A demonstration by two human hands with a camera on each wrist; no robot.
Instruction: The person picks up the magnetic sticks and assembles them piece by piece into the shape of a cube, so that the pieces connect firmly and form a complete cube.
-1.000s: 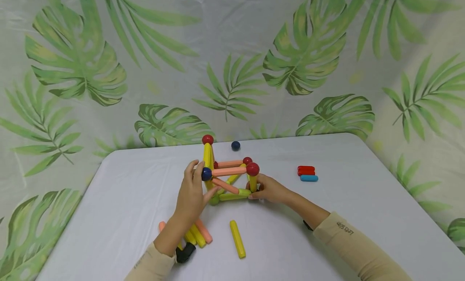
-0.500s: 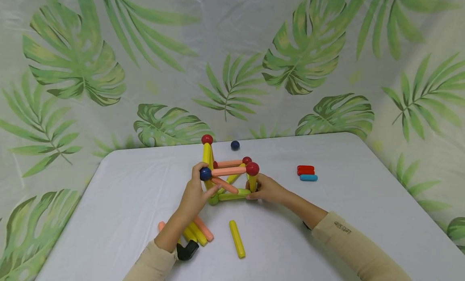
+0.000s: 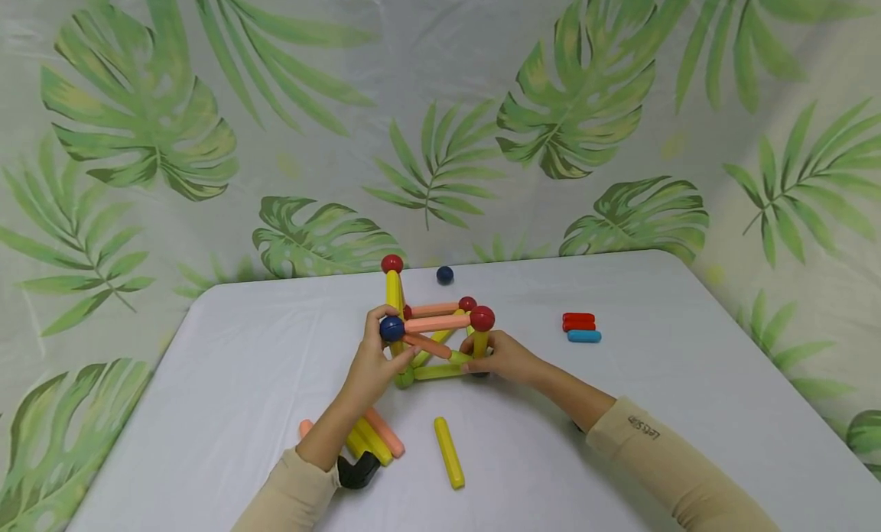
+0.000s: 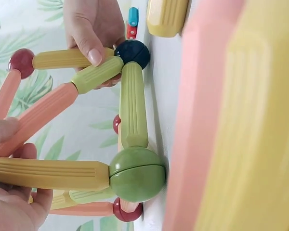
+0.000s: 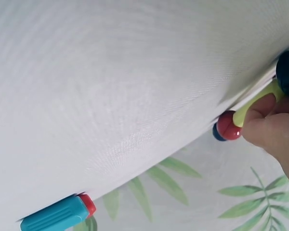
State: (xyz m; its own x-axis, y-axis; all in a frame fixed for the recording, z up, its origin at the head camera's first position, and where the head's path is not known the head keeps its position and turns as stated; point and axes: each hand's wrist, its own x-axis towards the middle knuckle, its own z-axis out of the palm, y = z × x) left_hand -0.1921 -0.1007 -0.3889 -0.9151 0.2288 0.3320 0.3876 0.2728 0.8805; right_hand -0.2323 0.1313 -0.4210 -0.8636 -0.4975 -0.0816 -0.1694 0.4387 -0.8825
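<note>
A frame of magnetic building sticks and balls [image 3: 440, 371] stands mid-table in the head view. My left hand [image 3: 368, 371] holds its near left side, fingers round the yellow upright stick [image 4: 53, 174] below a blue ball [image 3: 392, 329]. A digit of that hand lies on the slanting pink stick [image 4: 38, 118], which joins a short light-green stick [image 4: 98, 75]. At the near right corner, my right hand [image 3: 509, 358] pinches another yellow upright [image 4: 67, 58] just above a dark blue ball [image 4: 132, 54]. A red ball [image 3: 482, 319] tops this upright. Fingers hide parts of both uprights.
Yellow and pink sticks [image 3: 375, 440] lie beside my left forearm. One loose yellow stick [image 3: 450, 452] lies nearer the front. Two short red sticks [image 3: 579, 318] and a blue one [image 3: 583, 336] lie to the right. A loose dark blue ball [image 3: 445, 275] sits near the back edge.
My left fingers have come down behind the blue ball from their raised position. The near red ball and upright have shifted slightly right, with my right hand still on them.
</note>
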